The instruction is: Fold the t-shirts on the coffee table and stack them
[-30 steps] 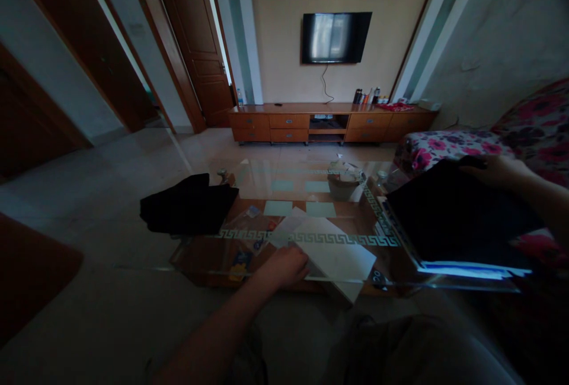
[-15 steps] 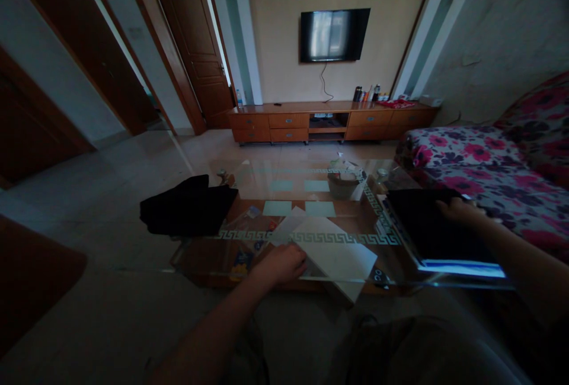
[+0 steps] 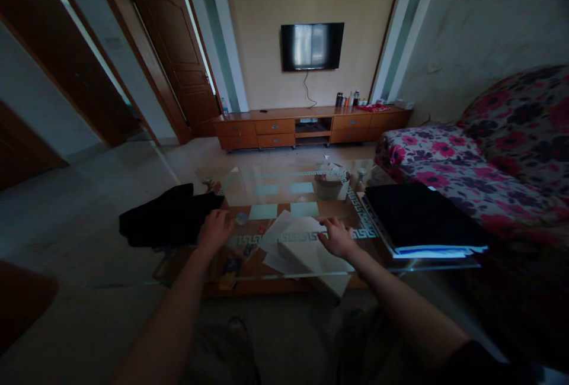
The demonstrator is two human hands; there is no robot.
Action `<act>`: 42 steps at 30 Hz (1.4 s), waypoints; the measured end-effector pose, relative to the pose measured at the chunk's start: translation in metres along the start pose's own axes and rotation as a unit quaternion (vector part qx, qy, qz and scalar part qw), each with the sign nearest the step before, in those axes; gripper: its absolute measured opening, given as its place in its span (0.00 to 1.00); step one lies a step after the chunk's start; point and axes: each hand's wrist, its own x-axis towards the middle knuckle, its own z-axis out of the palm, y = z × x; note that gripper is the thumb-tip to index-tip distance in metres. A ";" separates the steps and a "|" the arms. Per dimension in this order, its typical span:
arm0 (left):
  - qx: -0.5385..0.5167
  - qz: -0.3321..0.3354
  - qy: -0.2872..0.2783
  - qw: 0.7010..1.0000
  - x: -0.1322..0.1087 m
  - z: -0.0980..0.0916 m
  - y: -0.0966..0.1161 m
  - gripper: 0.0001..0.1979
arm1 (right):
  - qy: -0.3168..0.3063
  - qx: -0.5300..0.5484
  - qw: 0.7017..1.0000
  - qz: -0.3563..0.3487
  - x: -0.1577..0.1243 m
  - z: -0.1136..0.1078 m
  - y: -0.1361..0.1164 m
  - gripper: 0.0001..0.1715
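A glass coffee table [image 3: 284,192] with a key-pattern border stands in front of me. White paper sheets [image 3: 306,246] lie on its near side. My right hand [image 3: 336,236] rests on those sheets with its fingers spread flat. My left hand [image 3: 216,228] lies open on the glass at the left, right beside a black cloth [image 3: 166,216] heaped on the table's left end. A black folder [image 3: 420,216] lies flat on a pile of papers on the table's right end, away from both hands.
A small bowl-like container [image 3: 331,182] sits at the table's far side. A floral sofa [image 3: 480,154] runs along the right. A wooden TV cabinet [image 3: 311,127] and a wall-mounted TV [image 3: 312,46] are at the far wall. Wooden doors [image 3: 173,59] stand at the left.
My right hand let go of the black folder, which now lies flat, and moved left onto the white sheets. My left hand moved from the sheets toward the black cloth. The view shifted right.
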 end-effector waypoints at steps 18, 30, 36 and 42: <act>0.037 -0.183 -0.015 0.982 -0.003 0.025 -0.053 0.25 | -0.044 0.013 0.998 -0.038 0.008 0.013 0.005 0.19; -0.407 0.204 -0.245 0.856 -0.026 0.001 0.142 0.26 | -0.038 0.063 0.994 -0.076 0.005 0.018 -0.011 0.43; -0.112 0.151 -0.081 0.979 -0.017 -0.008 0.099 0.28 | 0.017 0.074 0.997 0.017 0.010 0.007 0.004 0.42; -0.019 0.103 -0.220 0.970 -0.017 0.005 0.058 0.40 | -0.042 0.073 0.995 -0.044 0.008 0.007 0.005 0.37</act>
